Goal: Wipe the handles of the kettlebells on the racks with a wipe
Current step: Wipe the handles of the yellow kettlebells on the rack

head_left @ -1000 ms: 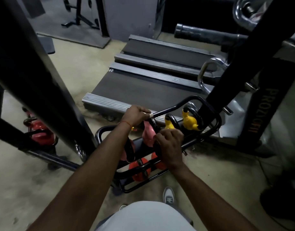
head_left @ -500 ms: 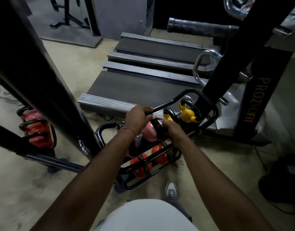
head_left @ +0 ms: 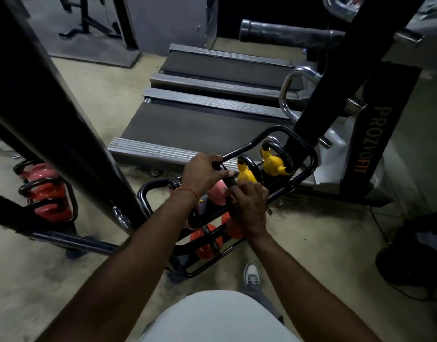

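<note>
Big treadmill point(head_left: 207, 124) lies across the floor at the back, w/ a thick black post point(head_left: 52, 114) slanting down on the left. In front of the treadmill is the near rack point(head_left: 311, 156), black tube, two tiers. A second rack point(head_left: 73, 204) sits well apart, left of the post, w/ red and pink kettlebells point(head_left: 47, 193) stacked in it. The near rack has two yellow kettlebells point(head_left: 274, 166) at the far end of the top tier, a pink kettlebell point(head_left: 217, 191) next to them, and orange kettlebells point(head_left: 207, 243) on the bottom tier.

Left hand point(head_left: 202, 170) is wrapped round the near rack's top rail point(head_left: 247, 145), prob. steadying. Right hand point(head_left: 249, 208) is just beside it, fingers bent round the black handle point(head_left: 229, 183) of the pink kettlebell, gripping it. Can't make out the wipe. I'd guess it's under the right palm, but it's hidden.

Progress, as a guess: mid-job, pink one's handle in hand. No handle looks cleaner than another, so can't say which are finished. The yellow pair, bottom tier & whole second rack may well be left.
</note>
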